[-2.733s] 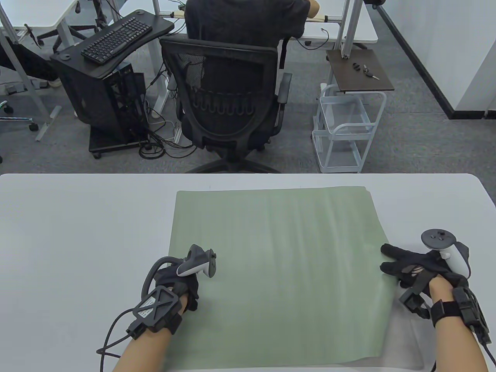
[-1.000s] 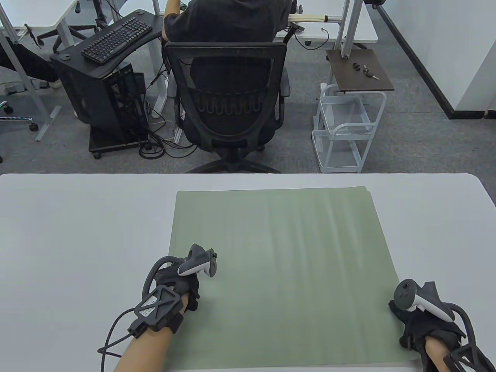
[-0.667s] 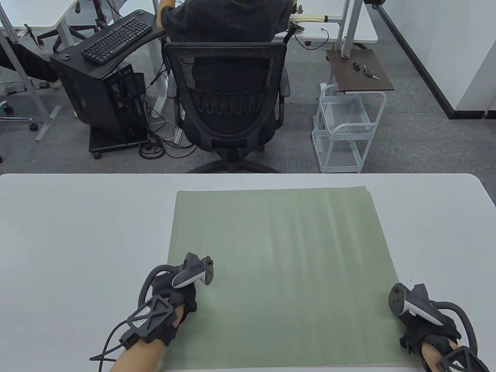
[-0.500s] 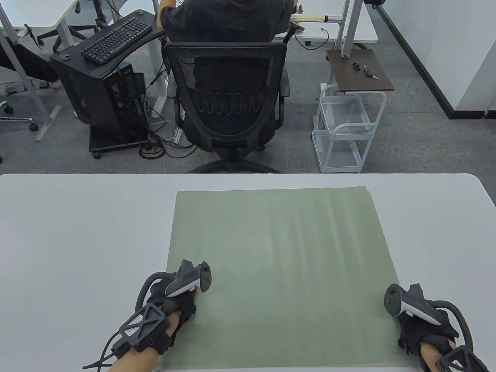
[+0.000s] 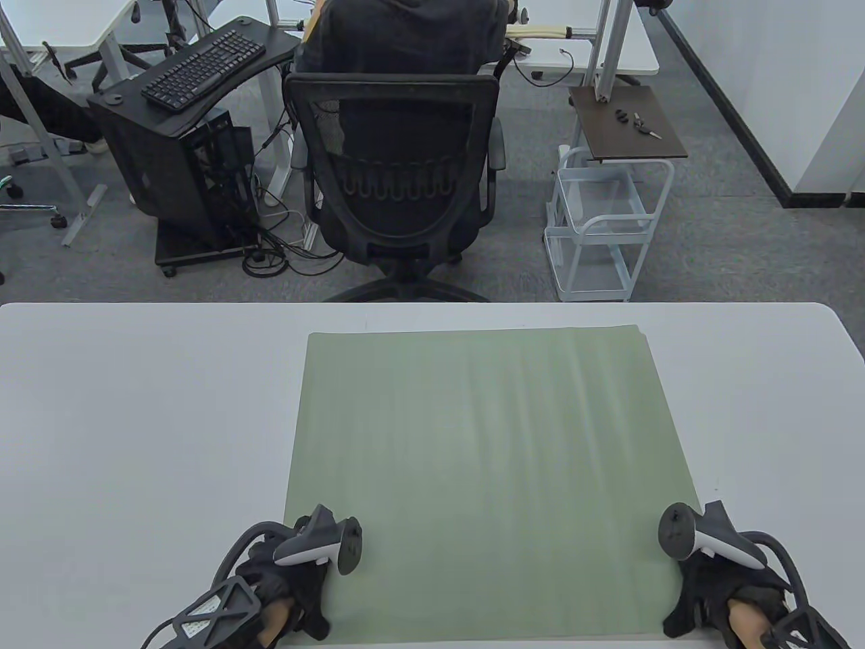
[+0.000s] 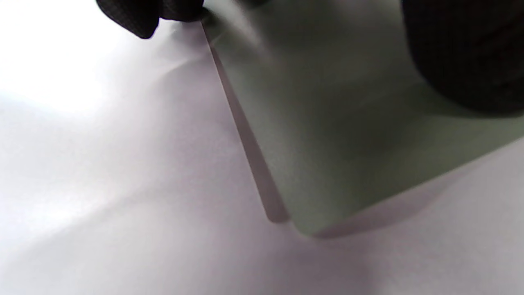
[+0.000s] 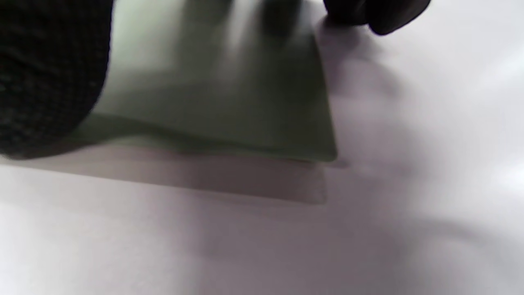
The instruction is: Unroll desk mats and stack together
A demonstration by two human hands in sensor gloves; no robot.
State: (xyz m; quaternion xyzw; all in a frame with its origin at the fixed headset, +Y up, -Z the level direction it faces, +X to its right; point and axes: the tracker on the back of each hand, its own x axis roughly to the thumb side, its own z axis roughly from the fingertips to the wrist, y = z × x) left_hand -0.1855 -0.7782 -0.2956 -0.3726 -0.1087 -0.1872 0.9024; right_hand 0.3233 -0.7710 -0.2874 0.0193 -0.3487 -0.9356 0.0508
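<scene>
Since half a second earlier, both hands had been slid down to the bottom corners of the green desk mat (image 5: pixel 486 473), left hand (image 5: pixel 290 595) lower left, right hand (image 5: pixel 726 595) lower right. Mat was laid flat mid-counter (image 5: pixel 135 405), so probably smoothed out and basically finished. Whether the corners were pinched or just pressed couldn't be told. No writing spotted anywhere.

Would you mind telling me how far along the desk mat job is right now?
Done, apparently: the green mat lies unrolled and flat on the white table. In hand: the left hand and right hand are at its two near corners; the wrist views show a paler sheet edge peeking out beneath the corners. Left: no rolled mat is visible; perhaps only squaring the edges.
</scene>
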